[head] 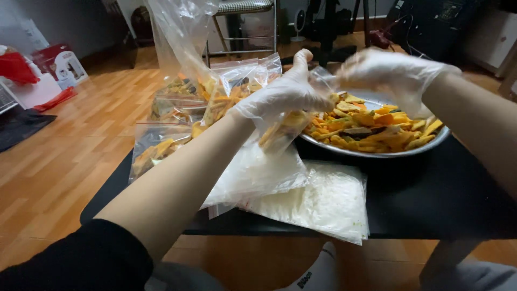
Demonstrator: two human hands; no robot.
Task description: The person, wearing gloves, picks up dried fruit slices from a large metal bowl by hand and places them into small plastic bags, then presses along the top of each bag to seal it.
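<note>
Both gloved hands' grip, left hand (285, 94) and blurred right hand (390, 70), clamped on half-hidden clear bag (280, 132).

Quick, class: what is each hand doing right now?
Left hand: gloved, closed on the clear bag of dried fruit chips.
Right hand: gloved, blurred, at the bag's top edge; grip cannot be told.

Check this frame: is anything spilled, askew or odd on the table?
Nothing looks spilled. The stack of empty bags overhangs the black table's front edge slightly, and the filled snack bags lie in a loose, uneven pile at the left end.
</note>
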